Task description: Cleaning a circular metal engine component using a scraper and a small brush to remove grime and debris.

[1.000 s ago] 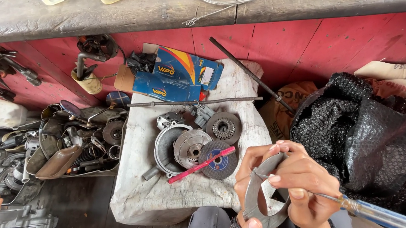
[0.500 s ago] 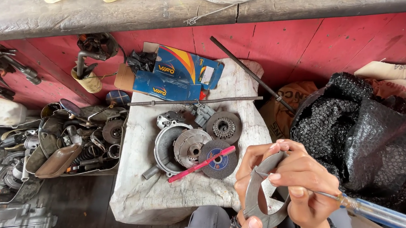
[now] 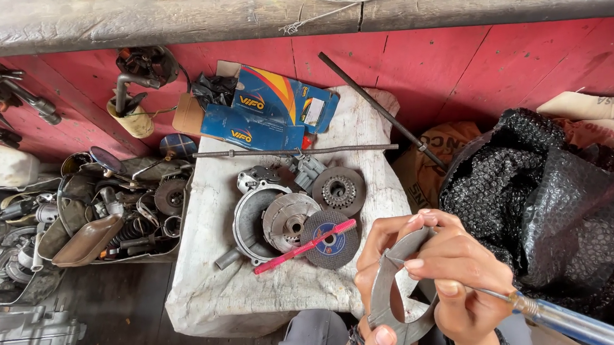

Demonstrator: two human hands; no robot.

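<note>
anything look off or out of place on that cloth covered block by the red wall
A pink toothbrush lies askew across the grinding disc among greasy clutch parts, an odd thing there. The blue box behind sits torn open and crumpled.

One head-worn camera looks steeply down from close above the hands at six o'clock, facing the red wall (image 3: pixel 462 67) at twelve o'clock.

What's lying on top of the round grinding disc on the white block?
A pink rod-like tool lies slantwise across the grinding disc, crossing its centre. The strip of disc face beneath it is covered, and what lies under the disc cannot be seen.
</note>
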